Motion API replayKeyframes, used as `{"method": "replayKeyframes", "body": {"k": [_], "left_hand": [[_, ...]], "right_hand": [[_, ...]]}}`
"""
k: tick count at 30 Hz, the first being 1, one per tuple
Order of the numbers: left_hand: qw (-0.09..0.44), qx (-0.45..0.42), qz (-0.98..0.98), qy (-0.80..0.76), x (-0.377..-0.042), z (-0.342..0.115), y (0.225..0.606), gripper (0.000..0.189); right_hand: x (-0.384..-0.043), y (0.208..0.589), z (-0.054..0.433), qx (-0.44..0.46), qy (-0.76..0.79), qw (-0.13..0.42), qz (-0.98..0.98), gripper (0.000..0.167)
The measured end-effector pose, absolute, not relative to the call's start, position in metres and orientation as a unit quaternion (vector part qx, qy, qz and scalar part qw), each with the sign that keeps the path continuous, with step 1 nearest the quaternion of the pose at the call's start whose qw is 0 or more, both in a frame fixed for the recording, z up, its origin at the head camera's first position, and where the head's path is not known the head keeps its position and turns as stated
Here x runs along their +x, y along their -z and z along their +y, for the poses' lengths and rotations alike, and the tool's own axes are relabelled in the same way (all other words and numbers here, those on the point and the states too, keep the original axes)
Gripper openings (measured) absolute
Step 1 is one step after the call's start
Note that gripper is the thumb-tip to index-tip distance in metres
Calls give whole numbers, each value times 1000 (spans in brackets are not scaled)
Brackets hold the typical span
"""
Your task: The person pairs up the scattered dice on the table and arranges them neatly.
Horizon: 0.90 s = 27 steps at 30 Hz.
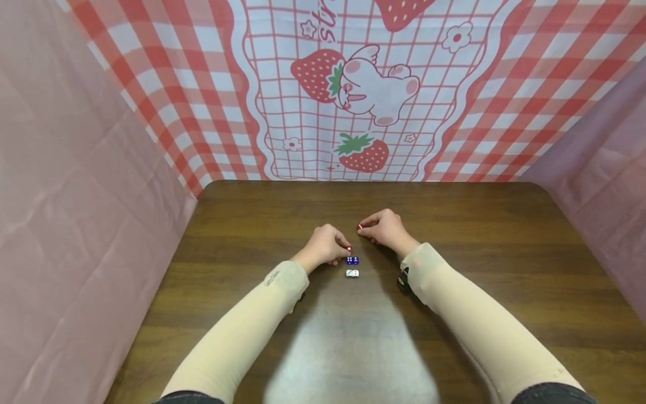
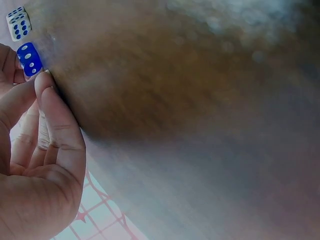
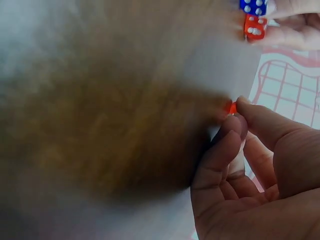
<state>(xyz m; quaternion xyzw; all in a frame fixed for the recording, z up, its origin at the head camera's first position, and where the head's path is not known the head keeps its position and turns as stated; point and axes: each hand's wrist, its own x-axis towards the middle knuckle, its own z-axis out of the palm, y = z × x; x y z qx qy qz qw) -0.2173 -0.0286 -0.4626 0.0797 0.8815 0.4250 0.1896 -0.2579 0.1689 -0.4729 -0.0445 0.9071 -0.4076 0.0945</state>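
My left hand (image 1: 324, 245) pinches a red die (image 1: 349, 248) between thumb and finger, right behind a pair of blue dice (image 1: 352, 260). In the right wrist view this red die (image 3: 255, 27) shows white pips beside a blue die (image 3: 252, 6). A second red die (image 1: 360, 227) is pinched at the fingertips of my right hand (image 1: 387, 229), farther back and slightly right; the fingers cover most of it in the right wrist view. Nearer to me than the blue pair, white dice (image 1: 352, 274) sit side by side, their blue pips visible in the left wrist view.
The brown wood-grain table (image 1: 242, 224) extends around both hands. Behind its far edge hangs a red-and-white checked cloth (image 1: 212, 101) with strawberry prints. Pink cloth (image 1: 91, 196) covers the left side, and more hangs at the right.
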Motion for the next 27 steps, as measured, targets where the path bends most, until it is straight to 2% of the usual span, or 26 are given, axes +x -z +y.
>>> {"method": "replayKeyframes", "body": {"k": [10,27], "left_hand": [[188,80,881,-426,-219,-29,464,5],[189,75,879,-432,-219,-28,464,5]], "right_hand": [[-240,474,168,-79,393,111,909,19],[-223,473,168,-156,361,99,914,18]]}}
